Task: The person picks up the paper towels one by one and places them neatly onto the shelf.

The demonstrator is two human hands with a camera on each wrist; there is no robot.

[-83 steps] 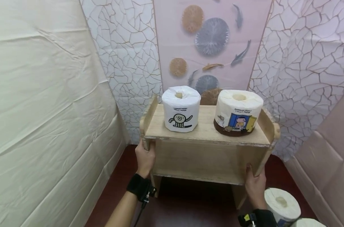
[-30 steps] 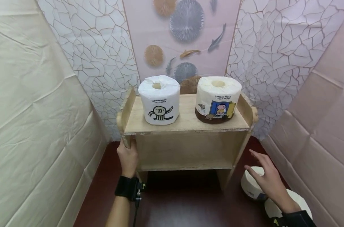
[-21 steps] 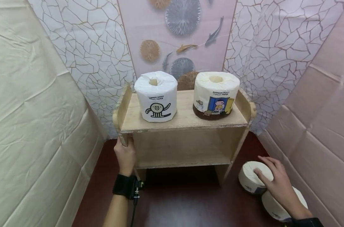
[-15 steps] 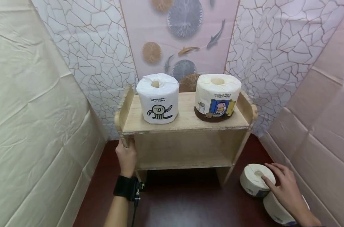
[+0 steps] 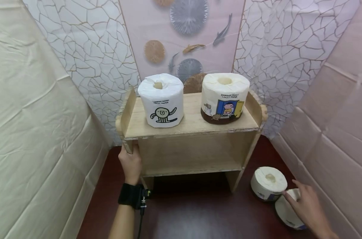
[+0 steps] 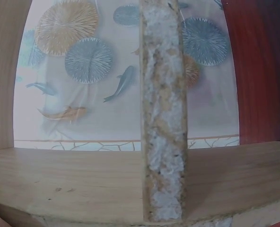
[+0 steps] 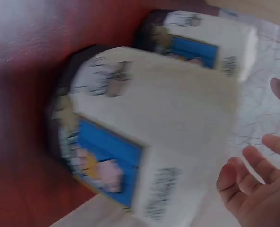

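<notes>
In the head view my left hand (image 5: 131, 164) grips the left side panel of a small wooden shelf (image 5: 193, 127), just below its top board. On that board stand two wrapped toilet rolls, a white roll with a cartoon figure (image 5: 164, 114) and a cream roll with a blue-door picture (image 5: 224, 91). Down at the right, my right hand (image 5: 310, 202) reaches over the nearer toilet roll (image 5: 288, 210), fingers spread and partly hiding it. In the right wrist view that roll (image 7: 178, 104) stands apart from the fingertips (image 7: 227, 175). The left wrist view shows the shelf's rough board edge (image 6: 163, 118).
Another cream toilet roll (image 5: 267, 186) stands on the dark red surface (image 5: 199, 212) between the shelf and the nearer roll. Padded cream panels rise at left (image 5: 34, 132) and right (image 5: 327, 132). A patterned sheet (image 5: 211, 43) hangs behind the shelf.
My right hand has let go of the shelf's right side and moved down right, passing over the farther low roll to the nearer one. The left hand keeps its grip; the head view has shifted.
</notes>
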